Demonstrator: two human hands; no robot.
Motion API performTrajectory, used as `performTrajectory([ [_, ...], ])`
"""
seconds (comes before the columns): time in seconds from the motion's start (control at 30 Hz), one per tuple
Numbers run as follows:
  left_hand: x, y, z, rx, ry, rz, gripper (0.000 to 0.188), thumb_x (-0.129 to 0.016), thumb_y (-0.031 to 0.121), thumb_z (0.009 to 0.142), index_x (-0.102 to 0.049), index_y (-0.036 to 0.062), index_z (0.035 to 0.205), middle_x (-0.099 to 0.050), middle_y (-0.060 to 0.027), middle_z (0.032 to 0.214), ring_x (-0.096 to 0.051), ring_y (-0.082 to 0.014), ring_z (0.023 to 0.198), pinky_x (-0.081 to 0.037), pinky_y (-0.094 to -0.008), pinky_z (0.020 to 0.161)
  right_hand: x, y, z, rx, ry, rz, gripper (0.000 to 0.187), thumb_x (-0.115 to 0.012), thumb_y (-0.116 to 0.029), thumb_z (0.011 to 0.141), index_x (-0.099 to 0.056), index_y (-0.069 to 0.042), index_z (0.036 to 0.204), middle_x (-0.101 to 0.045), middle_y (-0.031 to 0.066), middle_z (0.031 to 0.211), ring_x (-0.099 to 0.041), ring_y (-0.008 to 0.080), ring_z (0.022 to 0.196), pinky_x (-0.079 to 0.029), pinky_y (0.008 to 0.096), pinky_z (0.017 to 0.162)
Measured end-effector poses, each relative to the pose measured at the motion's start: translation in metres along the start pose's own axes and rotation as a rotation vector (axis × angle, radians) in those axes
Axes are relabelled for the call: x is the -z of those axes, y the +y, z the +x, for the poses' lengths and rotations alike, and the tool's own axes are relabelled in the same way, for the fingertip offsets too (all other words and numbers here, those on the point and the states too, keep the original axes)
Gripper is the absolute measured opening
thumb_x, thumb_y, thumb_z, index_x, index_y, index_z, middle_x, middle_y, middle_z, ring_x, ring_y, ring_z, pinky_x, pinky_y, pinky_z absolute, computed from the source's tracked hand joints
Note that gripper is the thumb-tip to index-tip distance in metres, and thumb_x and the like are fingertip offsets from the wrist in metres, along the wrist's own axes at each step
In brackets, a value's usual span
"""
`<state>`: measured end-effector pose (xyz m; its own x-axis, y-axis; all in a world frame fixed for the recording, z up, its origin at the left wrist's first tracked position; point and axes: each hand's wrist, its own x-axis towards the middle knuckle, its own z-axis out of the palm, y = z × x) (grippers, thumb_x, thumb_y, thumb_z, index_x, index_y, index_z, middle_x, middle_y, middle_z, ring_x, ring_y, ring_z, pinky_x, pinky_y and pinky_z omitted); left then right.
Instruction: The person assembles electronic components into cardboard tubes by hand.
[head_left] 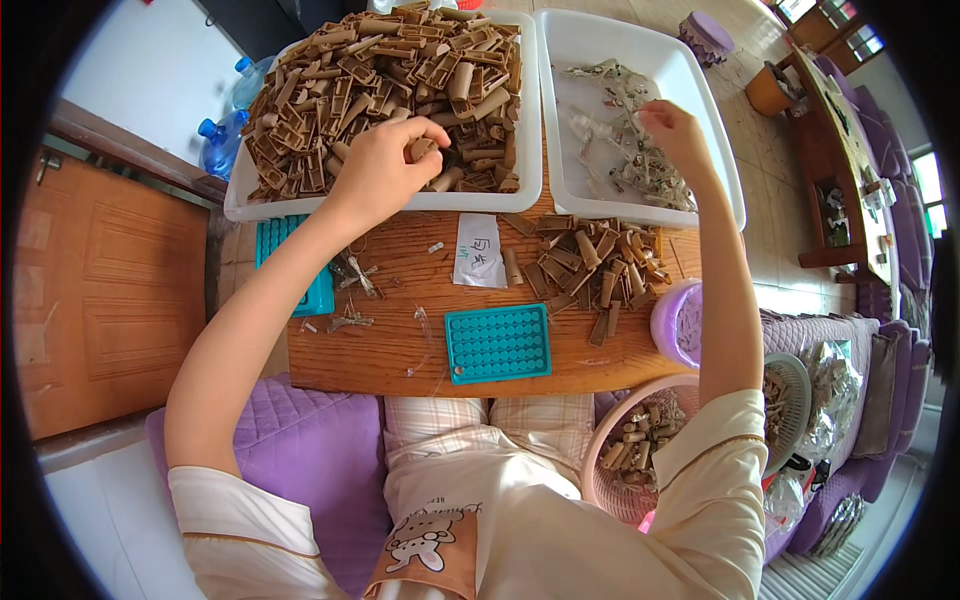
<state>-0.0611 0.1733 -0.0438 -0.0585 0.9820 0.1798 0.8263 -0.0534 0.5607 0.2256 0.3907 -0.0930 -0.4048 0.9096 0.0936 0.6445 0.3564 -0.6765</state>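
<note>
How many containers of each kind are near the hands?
White trays: 2, left and right
Teal grid trays: 2, centre and left
Pink baskets: 1
Purple cups: 1
Total: 6

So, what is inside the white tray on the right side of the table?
The right white tray holds a loose pile of pale clear-grey plastic scraps, and the right hand reaches into it. The hand covers some scraps. The rest of the floor is bare white.
</note>
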Motion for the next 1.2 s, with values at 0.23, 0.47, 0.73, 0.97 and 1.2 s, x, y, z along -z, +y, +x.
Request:
performTrajectory([
  [0.23,0.003,0.039,-0.06,0.265,-0.272,-0.461,0.024,-0.041,0.023,0.09,-0.048,0.0043,0.076,-0.05,-0.0026,0.08,-0.043,-0.0094,0.07,-0.037,-0.0218,0.068,0.042,-0.047,-0.034,0.326,0.51,-0.039,0.019,-0.055,-0.018,0.08,-0.057,-0.006,0.093,-0.06,0.008,0.086,-0.059,0.0201,0.083,-0.045,0.0298,0.073],
  [0.47,0.014,0.106,-0.152,0.918,-0.563,-1.477,0.024,-0.039,0.024,0.09,-0.047,0.0046,0.078,-0.055,-0.0084,0.084,-0.056,-0.0185,0.083,-0.049,-0.0317,0.074,0.044,-0.023,-0.056,0.353,0.228,-0.723,0.021,-0.052,-0.017,0.08,-0.058,-0.014,0.1,-0.06,0.0074,0.095,-0.056,0.0239,0.089,-0.045,0.0355,0.077],
  [0.73,-0.004,0.1,-0.193,1.023,-0.602,-1.342,0.021,-0.044,0.028,0.089,-0.039,0.0093,0.081,-0.046,0.0015,0.063,-0.04,-0.0062,0.045,-0.035,-0.0199,0.042,0.031,-0.023,-0.083,0.396,0.419,-0.488,0.021,-0.054,-0.018,0.079,-0.057,-0.006,0.095,-0.059,0.0102,0.094,-0.058,0.023,0.086,-0.046,0.0328,0.074],
  [0.97,0.02,0.094,-0.17,0.839,-0.539,-1.662,0.012,-0.038,0.022,0.085,-0.038,0.0095,0.087,-0.037,0.0001,0.059,-0.026,-0.0061,0.041,-0.022,-0.0203,0.039,0.006,-0.08,-0.126,0.297,0.446,0.808,0.019,-0.055,-0.005,0.08,-0.042,-0.003,0.094,-0.054,0.0078,0.088,-0.056,0.0179,0.084,-0.046,0.0287,0.076],
  [1.2,0.032,0.099,-0.164,0.541,-0.367,-1.513,0.018,-0.033,0.02,0.085,-0.038,0.0068,0.096,-0.044,-0.0031,0.072,-0.039,-0.0089,0.058,-0.034,-0.022,0.053,-0.029,-0.158,-0.203,0.148,0.022,1.664,0.017,-0.05,-0.001,0.081,-0.041,-0.006,0.094,-0.048,0.0053,0.088,-0.055,0.0173,0.079,-0.048,0.0289,0.073],
])
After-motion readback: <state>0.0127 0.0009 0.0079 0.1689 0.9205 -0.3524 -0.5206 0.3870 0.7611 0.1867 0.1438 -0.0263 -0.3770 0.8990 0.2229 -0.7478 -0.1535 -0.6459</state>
